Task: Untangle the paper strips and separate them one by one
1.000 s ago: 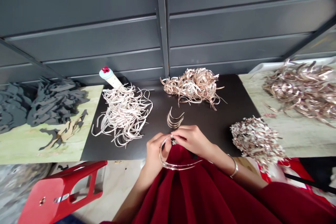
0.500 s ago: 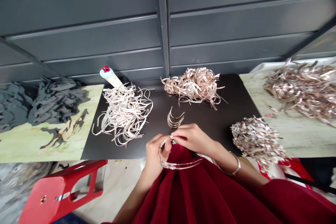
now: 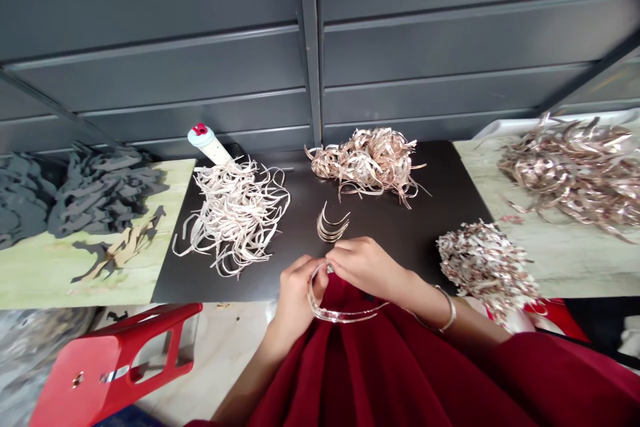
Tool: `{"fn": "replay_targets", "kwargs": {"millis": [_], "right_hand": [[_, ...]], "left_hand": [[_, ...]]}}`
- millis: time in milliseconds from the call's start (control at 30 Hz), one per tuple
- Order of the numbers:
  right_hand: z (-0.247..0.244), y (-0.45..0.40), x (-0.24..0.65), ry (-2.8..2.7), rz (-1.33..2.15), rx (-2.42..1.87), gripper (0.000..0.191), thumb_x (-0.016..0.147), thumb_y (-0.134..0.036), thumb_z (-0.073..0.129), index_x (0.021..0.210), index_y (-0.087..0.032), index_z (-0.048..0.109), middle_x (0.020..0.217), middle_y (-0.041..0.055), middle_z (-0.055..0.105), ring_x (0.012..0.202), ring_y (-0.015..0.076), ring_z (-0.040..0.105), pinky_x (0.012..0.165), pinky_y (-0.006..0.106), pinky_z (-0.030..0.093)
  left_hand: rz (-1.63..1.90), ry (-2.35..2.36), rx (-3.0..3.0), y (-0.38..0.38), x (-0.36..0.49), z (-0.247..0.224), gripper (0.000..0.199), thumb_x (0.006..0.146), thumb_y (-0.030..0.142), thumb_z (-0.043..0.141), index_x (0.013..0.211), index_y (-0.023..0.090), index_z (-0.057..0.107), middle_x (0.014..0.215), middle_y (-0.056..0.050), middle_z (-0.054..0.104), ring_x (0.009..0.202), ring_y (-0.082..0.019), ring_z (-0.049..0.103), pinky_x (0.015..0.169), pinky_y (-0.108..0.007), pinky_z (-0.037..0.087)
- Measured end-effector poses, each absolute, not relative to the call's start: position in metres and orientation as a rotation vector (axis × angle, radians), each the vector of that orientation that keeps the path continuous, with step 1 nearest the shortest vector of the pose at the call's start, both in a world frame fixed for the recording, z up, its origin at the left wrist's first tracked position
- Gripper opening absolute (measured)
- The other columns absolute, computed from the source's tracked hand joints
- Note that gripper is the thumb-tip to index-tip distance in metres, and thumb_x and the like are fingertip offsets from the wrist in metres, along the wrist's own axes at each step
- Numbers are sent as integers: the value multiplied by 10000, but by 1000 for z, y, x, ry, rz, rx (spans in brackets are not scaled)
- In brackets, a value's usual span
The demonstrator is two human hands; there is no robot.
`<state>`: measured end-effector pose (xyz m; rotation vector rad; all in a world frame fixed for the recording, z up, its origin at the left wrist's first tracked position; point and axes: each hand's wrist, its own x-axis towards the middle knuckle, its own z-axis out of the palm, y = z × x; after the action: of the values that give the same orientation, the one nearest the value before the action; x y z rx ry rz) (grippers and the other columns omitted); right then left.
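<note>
My left hand [image 3: 296, 293] is closed around one end of a shiny, narrow, curved strip [image 3: 345, 317]. The strip loops down and bends to the right in front of the red garment. My right hand [image 3: 366, 268] pinches at the same end, its fingertips meeting those of the left; what lies between them is mostly hidden. Just beyond the hands, a few thin curved strips [image 3: 330, 236] lie nested on the black table surface [image 3: 300, 213]. A pile of pale, narrow strips [image 3: 233, 207] sits to the left, and a heap of shiny rose-gold strips [image 3: 373, 160] farther back.
A white bottle [image 3: 213, 147] with a red-topped lid stands behind the pale pile. At right are a heap of small shiny scraps [image 3: 485, 263] and more metallic strips [image 3: 575, 173]. Dark cut pieces [image 3: 105, 193] lie at left. A red stool [image 3: 85, 373] stands below the table's left side.
The right fingers have shifted slightly at the strip's end, covering more of it. The strip's loop has turned a little. The whole view has shifted slightly.
</note>
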<state>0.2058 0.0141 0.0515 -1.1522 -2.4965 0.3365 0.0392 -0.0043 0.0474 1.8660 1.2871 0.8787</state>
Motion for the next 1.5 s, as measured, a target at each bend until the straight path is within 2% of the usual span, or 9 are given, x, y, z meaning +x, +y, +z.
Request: {"fn": "replay_targets", "kwargs": {"millis": [167,500,800,900,1000,1133,1233,1367,1500], "right_hand": [[33,12,195,-2290,223,-1220,247,791,-81,448,579,-171,537,555,-1,527,503,106,429,505,255,258],[39,4,201,-2235,505,-1295,231,886,-177,462,679,-162,563,639,5,585,544,91,481,533,218,278],[50,14,189,-2502,127,-1263,169,770,-93,484,615,-158,506,614,41,558,557,140,481,494,269,246],[42,23,191,-2300,397,-1272,136,700,-93,491,583,-162,496,585,7,527,546,115,456,502,243,267],[36,28,194,-1877,952,-1270,88,648,-112,506,576,-162,505,532,-34,483,490,80,419,482,203,296],[35,28,197,-1461,1501,-1173,128,746,-245,536,680,-147,586,543,-29,504,467,81,437,456,199,343],[38,26,199,-1520,1355,-1185,145,742,-291,624,747,-146,634,660,9,579,540,99,492,507,216,387],[47,27,202,-1761,1103,-1247,116,760,-135,590,657,-164,636,691,12,602,625,108,523,606,227,397],[53,32,209,-1817,1382,-1190,143,765,-105,527,650,-158,594,637,-15,574,603,96,512,597,215,379]], "left_hand": [[829,1363,1826,-5,39,50,278,853,256,501,666,173,690,551,3,507,508,-115,479,505,-218,314],[811,1453,1875,-4,40,49,320,893,268,442,725,165,694,601,-10,585,557,-123,517,546,-218,349],[769,1428,2018,-1,41,47,332,868,204,446,587,145,611,550,2,511,508,-104,475,505,-216,311],[789,1394,1991,0,40,48,291,861,195,459,643,144,645,541,12,500,493,-96,477,500,-206,320],[836,1403,1926,-3,38,52,271,860,185,467,672,141,657,555,13,504,493,-87,484,502,-197,334],[898,1432,1933,-4,34,55,248,864,183,473,721,138,670,577,9,502,494,-82,474,495,-196,333],[907,1397,2039,-2,33,56,248,859,164,470,703,138,662,560,19,460,484,-79,440,490,-201,316],[828,1318,2062,2,34,60,291,863,172,458,634,151,636,554,17,465,483,-80,423,492,-207,312],[726,1302,1847,5,32,59,294,852,232,474,619,162,640,522,13,528,470,-91,469,503,-210,350]]}}
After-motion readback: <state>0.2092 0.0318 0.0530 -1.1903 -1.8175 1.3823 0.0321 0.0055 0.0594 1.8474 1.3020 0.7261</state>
